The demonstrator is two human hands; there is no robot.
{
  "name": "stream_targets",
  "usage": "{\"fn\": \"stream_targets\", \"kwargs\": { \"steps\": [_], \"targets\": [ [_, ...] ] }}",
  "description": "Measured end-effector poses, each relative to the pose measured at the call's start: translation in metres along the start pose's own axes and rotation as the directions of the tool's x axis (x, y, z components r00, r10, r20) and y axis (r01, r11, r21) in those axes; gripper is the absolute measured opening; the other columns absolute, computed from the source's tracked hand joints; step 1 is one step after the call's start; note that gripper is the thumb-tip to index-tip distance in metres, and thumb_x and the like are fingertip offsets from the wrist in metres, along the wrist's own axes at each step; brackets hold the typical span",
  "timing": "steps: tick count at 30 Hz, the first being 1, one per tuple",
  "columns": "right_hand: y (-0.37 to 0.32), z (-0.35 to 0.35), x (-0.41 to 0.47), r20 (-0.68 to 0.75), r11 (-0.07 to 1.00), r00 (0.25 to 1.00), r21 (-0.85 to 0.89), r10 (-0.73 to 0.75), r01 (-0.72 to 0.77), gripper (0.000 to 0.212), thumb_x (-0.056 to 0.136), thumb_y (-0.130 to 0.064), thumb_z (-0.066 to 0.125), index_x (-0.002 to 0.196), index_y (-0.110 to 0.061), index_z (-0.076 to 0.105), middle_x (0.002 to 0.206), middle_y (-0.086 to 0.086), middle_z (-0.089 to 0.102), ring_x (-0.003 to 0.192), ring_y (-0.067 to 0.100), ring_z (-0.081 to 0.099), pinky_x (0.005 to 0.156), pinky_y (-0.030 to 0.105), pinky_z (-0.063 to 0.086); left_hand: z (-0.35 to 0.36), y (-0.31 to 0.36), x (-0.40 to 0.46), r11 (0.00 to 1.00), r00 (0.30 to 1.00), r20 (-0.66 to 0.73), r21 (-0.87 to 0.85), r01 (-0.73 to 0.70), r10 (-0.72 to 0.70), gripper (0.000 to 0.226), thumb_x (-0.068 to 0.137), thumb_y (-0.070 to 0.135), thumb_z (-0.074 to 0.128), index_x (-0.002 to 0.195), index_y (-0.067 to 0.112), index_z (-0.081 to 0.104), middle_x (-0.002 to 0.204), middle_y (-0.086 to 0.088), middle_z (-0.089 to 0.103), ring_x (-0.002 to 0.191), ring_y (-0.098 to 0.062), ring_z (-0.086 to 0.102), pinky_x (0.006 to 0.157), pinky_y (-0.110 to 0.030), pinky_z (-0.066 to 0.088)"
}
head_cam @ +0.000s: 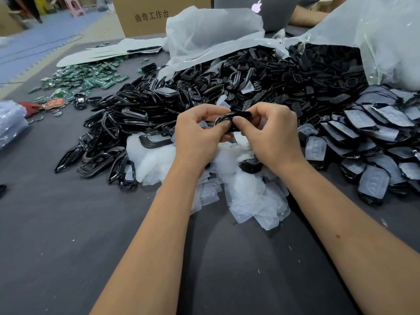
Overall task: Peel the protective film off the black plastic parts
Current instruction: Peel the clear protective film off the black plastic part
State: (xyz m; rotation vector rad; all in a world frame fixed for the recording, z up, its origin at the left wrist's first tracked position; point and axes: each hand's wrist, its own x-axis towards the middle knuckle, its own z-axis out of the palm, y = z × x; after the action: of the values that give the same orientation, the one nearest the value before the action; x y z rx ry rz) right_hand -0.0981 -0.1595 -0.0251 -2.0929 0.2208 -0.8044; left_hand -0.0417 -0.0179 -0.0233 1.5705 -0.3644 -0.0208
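Observation:
My left hand [200,135] and my right hand [270,133] both pinch one small black plastic part [238,117] above the table's middle, thumbs pressed on its near face. My fingers hide most of it. Under my hands lies a heap of peeled translucent white film [245,196]. Black frame-shaped parts [118,126] spread in a pile to the left. Black parts with film on them [375,142] are stacked at the right.
Two big clear plastic bags [216,35] spill black parts at the back. Green circuit boards [84,80] lie at the back left, a cardboard box [150,17] and a laptop [272,10] behind. The grey table [68,223] runs toward me.

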Motion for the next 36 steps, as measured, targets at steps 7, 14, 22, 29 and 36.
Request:
{"fn": "stream_targets", "kwargs": {
  "steps": [7,14,22,29,36],
  "targets": [
    [-0.001,-0.001,0.0,0.018,1.0,1.0,-0.003,-0.016,0.017,0.021,0.091,-0.031,0.08,0.089,-0.012,0.074,0.064,-0.007,0.063,0.055,0.003,0.054,0.059,0.017,0.044,-0.002,0.001,0.001,0.999,0.999,0.021,0.006,-0.035,0.034,0.021,0.085,-0.008,0.076,0.098,0.008,0.079,0.086,-0.004,0.079,0.067,-0.028,0.077,0.063,-0.026,0.06],
    [-0.003,0.002,-0.002,0.129,1.0,0.991,0.005,0.023,-0.024,0.025,0.096,0.005,0.042,0.115,-0.004,0.056,0.098,0.012,0.066,0.092,0.024,0.061,0.086,0.041,0.05,-0.004,-0.005,0.006,1.0,0.992,-0.123,-0.011,-0.012,0.011,0.024,0.085,-0.012,0.072,0.095,0.009,0.079,0.091,-0.01,0.074,0.066,-0.028,0.077,0.065,-0.029,0.062],
    [0.004,0.0,0.002,0.015,0.976,0.999,0.211,0.043,-0.045,0.045,0.083,0.002,0.079,0.12,-0.01,0.056,0.108,0.007,0.067,0.093,0.01,0.073,0.086,0.023,0.058,-0.007,-0.006,0.006,0.999,0.988,-0.152,-0.044,0.01,-0.017,0.024,0.085,-0.013,0.07,0.093,0.008,0.079,0.081,-0.004,0.074,0.065,-0.026,0.075,0.067,-0.029,0.062],
    [0.011,0.001,0.001,-0.061,0.913,0.989,0.395,0.134,-0.099,0.02,0.078,-0.011,0.088,0.086,-0.021,0.073,0.082,0.001,0.079,0.075,0.014,0.077,0.069,0.031,0.062,-0.007,-0.006,0.005,1.0,0.993,-0.116,-0.015,0.01,-0.012,0.023,0.085,-0.011,0.072,0.095,0.007,0.079,0.095,-0.017,0.074,0.066,-0.027,0.076,0.068,-0.029,0.062],
    [0.009,0.004,0.001,0.012,0.883,0.996,0.461,0.089,-0.084,0.01,0.089,-0.008,0.078,0.093,-0.017,0.08,0.083,0.0,0.078,0.075,0.012,0.073,0.072,0.025,0.059,-0.005,-0.005,0.003,1.0,0.998,-0.067,-0.017,0.008,-0.009,0.021,0.084,-0.011,0.074,0.092,0.008,0.08,0.094,-0.021,0.072,0.074,-0.027,0.076,0.071,-0.033,0.064]
  ]
}}
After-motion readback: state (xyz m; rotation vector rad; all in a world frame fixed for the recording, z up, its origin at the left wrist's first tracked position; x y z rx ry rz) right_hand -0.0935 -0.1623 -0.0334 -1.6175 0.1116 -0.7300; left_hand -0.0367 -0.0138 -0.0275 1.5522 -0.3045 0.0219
